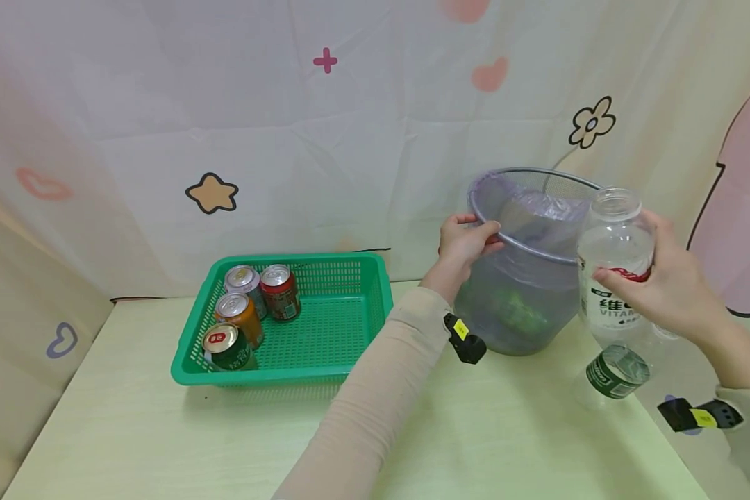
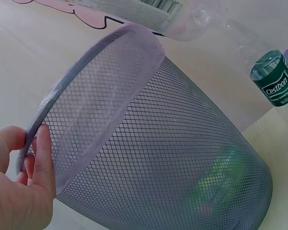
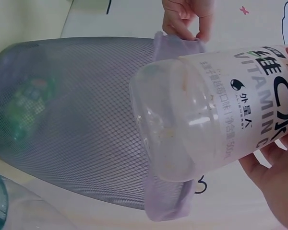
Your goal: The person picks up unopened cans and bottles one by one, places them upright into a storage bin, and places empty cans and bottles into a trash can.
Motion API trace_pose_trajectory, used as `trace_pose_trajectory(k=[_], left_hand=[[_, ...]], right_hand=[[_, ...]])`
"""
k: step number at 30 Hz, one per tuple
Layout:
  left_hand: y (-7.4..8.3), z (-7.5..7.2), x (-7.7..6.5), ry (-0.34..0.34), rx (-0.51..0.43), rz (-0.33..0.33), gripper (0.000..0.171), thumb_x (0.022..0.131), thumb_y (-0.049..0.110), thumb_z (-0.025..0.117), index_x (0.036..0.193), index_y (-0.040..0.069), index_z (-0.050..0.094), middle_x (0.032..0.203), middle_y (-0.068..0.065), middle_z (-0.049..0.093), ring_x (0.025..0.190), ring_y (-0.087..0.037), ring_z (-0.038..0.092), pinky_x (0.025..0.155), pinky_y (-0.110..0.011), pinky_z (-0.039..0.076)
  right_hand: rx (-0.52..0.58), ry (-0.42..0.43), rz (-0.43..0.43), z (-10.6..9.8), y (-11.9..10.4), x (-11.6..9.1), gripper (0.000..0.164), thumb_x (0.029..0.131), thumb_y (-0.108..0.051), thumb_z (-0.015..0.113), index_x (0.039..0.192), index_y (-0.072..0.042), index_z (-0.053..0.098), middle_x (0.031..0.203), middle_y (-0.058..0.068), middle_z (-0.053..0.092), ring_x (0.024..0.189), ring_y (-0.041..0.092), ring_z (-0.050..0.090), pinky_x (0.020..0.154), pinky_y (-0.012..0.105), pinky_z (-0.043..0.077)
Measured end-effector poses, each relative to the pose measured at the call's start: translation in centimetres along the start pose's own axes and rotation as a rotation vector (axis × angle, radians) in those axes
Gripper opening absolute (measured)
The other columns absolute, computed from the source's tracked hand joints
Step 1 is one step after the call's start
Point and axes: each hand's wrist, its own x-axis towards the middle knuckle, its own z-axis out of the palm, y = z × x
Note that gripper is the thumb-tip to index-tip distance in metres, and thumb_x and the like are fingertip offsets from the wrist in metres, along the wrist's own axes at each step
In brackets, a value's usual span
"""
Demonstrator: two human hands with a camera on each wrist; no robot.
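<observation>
The left hand (image 1: pixel 465 243) pinches the near rim of the grey wire-mesh waste bin lined with a pale purple bag (image 1: pixel 525 278), thumb outside and fingers curled over the edge, and tips it toward the person so that it seems to rest on one edge of its base. The right hand (image 1: pixel 669 288) wraps around the clear, uncapped plastic bottle with a white vitamin-drink label (image 1: pixel 615 267), held upright just beside the bin's right rim, outside the mouth and about level with it. The likeliest slip, I judge, is the bottle striking the rim or the loose bag fold rather than clearing it, since the tilted opening faces the left hand more than the bottle. The pinch on the thin rim is slight, so a knock could roll the bin off its edge. A second clear bottle with a dark green label (image 1: pixel 615 371) stands close under the right wrist and could be toppled by a dropping forearm. Room is tight on the right, where the pale green table (image 1: pixel 162 430) ends near the wrist; the left is open up to the green plastic basket (image 1: pixel 344 326) of four drink cans (image 1: pixel 250 312), well apart from both hands.
</observation>
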Motion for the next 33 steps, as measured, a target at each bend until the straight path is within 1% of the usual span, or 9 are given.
trace_pose_trajectory(k=[4,9,16,22,25,28,33], left_hand=[[0.0,0.0,0.0,0.002,-0.007,0.0,0.031,0.077,0.002,0.071,0.096,0.011,0.049,0.076,-0.009,0.064,0.06,-0.014,0.063,0.058,-0.027,0.055],[0.1,0.1,-0.1,0.006,-0.006,-0.003,0.031,0.077,0.002,0.071,0.096,0.011,0.048,0.076,-0.009,0.063,0.06,-0.014,0.063,0.058,-0.027,0.055],[0.0,0.0,-0.1,0.005,-0.002,-0.005,0.031,0.077,0.002,0.072,0.096,0.011,0.049,0.077,-0.01,0.063,0.061,-0.015,0.064,0.058,-0.027,0.056],[0.0,-0.1,-0.1,0.001,-0.006,-0.002,0.031,0.077,0.003,0.072,0.097,0.011,0.049,0.077,-0.009,0.064,0.061,-0.016,0.064,0.058,-0.028,0.056],[0.0,-0.1,-0.1,-0.002,-0.003,0.0,0.031,0.077,0.003,0.071,0.097,0.011,0.048,0.077,-0.009,0.063,0.062,-0.016,0.065,0.058,-0.027,0.056],[0.0,-0.1,-0.1,-0.001,-0.004,0.001,0.031,0.077,0.003,0.071,0.097,0.011,0.048,0.077,-0.009,0.063,0.062,-0.016,0.065,0.058,-0.027,0.056],[0.0,0.0,-0.2,0.003,-0.001,0.004,0.032,0.077,0.003,0.071,0.097,0.011,0.048,0.077,-0.01,0.064,0.062,-0.016,0.065,0.058,-0.028,0.056]], right_hand=[[-0.009,0.008,-0.024,-0.5,-0.4,0.6,0.094,0.07,-0.004,0.076,0.144,-0.017,0.019,0.108,0.025,0.052,0.078,-0.015,0.042,0.055,0.011,0.038],[-0.029,-0.001,-0.014,-1.0,-0.6,1.4,0.094,0.071,-0.008,0.077,0.144,-0.018,0.019,0.11,0.026,0.05,0.076,-0.014,0.041,0.053,0.013,0.038],[-0.019,0.012,-0.001,-1.7,-0.9,2.2,0.09,0.073,-0.009,0.075,0.143,-0.02,0.019,0.113,0.025,0.049,0.079,-0.012,0.041,0.059,0.003,0.033],[-0.03,-0.007,-0.006,-2.1,-1.2,3.1,0.091,0.074,-0.01,0.075,0.144,-0.024,0.018,0.114,0.025,0.048,0.077,-0.011,0.042,0.055,0.009,0.036],[-0.029,-0.018,-0.019,-2.2,-1.2,3.5,0.091,0.074,-0.009,0.075,0.143,-0.022,0.019,0.116,0.024,0.047,0.078,-0.009,0.042,0.055,0.01,0.037],[-0.03,-0.02,-0.023,-2.4,-1.3,3.9,0.088,0.074,-0.01,0.074,0.143,-0.018,0.02,0.116,0.024,0.046,0.077,-0.008,0.043,0.055,0.009,0.037],[-0.041,-0.034,0.008,-3.1,-1.5,4.5,0.086,0.076,-0.014,0.073,0.143,-0.017,0.018,0.118,0.026,0.045,0.076,-0.007,0.041,0.054,0.008,0.035]])
